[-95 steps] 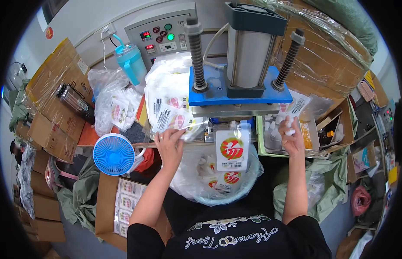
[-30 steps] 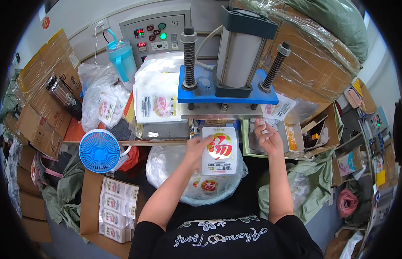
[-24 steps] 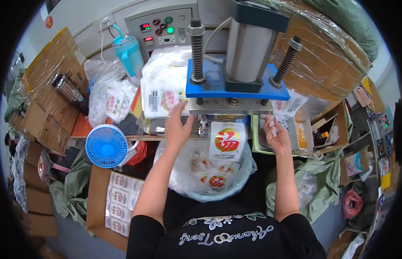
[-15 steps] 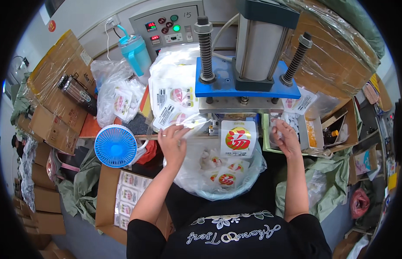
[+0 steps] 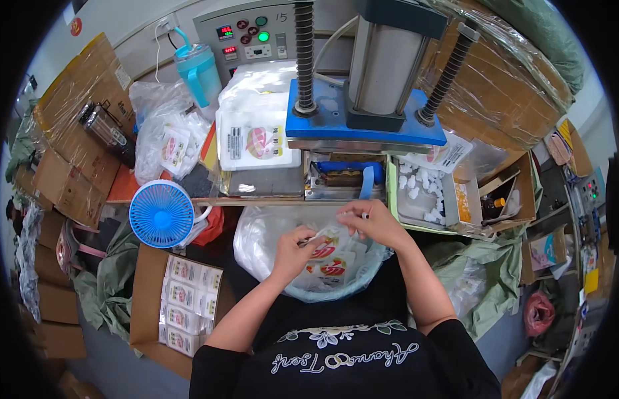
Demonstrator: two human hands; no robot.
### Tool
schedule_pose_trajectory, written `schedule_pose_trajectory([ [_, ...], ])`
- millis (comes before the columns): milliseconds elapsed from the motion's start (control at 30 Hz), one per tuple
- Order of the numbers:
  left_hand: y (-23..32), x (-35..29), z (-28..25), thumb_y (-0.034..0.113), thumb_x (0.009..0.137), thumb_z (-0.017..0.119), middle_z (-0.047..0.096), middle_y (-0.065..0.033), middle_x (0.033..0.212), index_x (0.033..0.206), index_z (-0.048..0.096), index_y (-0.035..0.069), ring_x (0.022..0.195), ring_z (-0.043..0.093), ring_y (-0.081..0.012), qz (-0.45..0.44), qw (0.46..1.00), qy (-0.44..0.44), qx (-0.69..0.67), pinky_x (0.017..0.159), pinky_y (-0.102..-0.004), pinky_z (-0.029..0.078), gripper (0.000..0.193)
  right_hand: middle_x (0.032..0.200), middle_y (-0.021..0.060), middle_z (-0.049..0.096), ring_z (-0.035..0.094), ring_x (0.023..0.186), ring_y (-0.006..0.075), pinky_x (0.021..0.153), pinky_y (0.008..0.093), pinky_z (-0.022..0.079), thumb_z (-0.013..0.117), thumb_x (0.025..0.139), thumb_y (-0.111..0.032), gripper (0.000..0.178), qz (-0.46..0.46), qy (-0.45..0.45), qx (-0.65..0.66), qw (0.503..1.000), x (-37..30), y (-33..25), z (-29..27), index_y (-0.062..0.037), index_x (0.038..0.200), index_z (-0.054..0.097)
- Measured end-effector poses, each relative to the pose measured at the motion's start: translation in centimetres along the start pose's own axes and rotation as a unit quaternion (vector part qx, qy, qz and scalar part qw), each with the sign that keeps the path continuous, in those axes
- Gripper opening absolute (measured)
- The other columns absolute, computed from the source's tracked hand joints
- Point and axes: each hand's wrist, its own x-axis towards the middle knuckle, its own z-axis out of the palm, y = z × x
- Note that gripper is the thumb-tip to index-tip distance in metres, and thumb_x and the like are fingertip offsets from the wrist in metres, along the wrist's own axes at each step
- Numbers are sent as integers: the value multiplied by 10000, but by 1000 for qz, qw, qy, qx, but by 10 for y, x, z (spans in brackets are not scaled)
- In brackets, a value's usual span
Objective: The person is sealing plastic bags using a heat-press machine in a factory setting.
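Note:
My left hand (image 5: 295,253) is closed in a pinch at the edge of a small white packet with red and yellow print (image 5: 324,246). It is above a clear plastic-lined bin (image 5: 303,294) in front of me. My right hand (image 5: 370,223) is closed with fingertips together over the bin's right side. Something small and white shows at its fingers, too small to name. More printed packets (image 5: 332,267) lie in the bin. Behind my hands stands a press with a blue plate (image 5: 329,120). Below the plate are a blue bar (image 5: 346,167) and an upright light-blue strip (image 5: 367,183).
A tray of white chunks (image 5: 416,193) stands right of the press. Left of the press lies a stack of printed plastic sheets (image 5: 259,143). A blue fan (image 5: 161,214), a turquoise mug (image 5: 197,76) and an open carton of printed packets (image 5: 186,299) are at the left.
My left hand left the sheet stack and my right hand left the chunk tray; both came together over the bin. The printed packet left the press front. The press's spring rods stand taller.

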Motion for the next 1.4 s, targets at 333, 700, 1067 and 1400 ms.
schedule_pose_trajectory([
  [333, -3, 43, 16, 203, 860, 709, 686, -50, 758, 874, 705, -52, 687, 600, -68, -115, 993, -22, -17, 592, -247, 483, 256, 726, 33, 613, 549, 561, 94, 520, 222, 450, 650, 892, -195, 295, -22, 103, 53, 993, 0, 5, -35, -42, 1144, 638],
  [700, 24, 91, 27, 199, 848, 731, 696, -78, 840, 928, 692, -45, 726, 655, -128, -205, 940, -41, -270, 622, -280, 532, 260, 1074, 148, 588, 528, 729, 121, 575, 193, 490, 514, 970, -77, 289, -19, -39, 722, 690, -2, 75, -92, -8, 1251, 502],
  [1067, -8, 59, -67, 420, 810, 678, 447, -87, 1401, 1341, 502, 152, 1332, 372, -306, 171, 852, 101, 484, 1104, -562, 190, 620, 860, 33, 601, 388, 523, 19, 374, 132, 269, 580, 954, -162, 262, -9, 79, 492, 867, -11, 59, -83, -75, 1199, 549],
  [1400, 39, 29, -39, 107, 821, 726, 600, -17, 714, 845, 692, 9, 703, 547, -82, 52, 991, 118, 32, 647, -217, 418, 106, 734, 31, 616, 378, 454, 17, 384, 178, 268, 566, 943, -152, 198, -49, 138, 133, 980, -6, 5, -30, -78, 1126, 555],
])
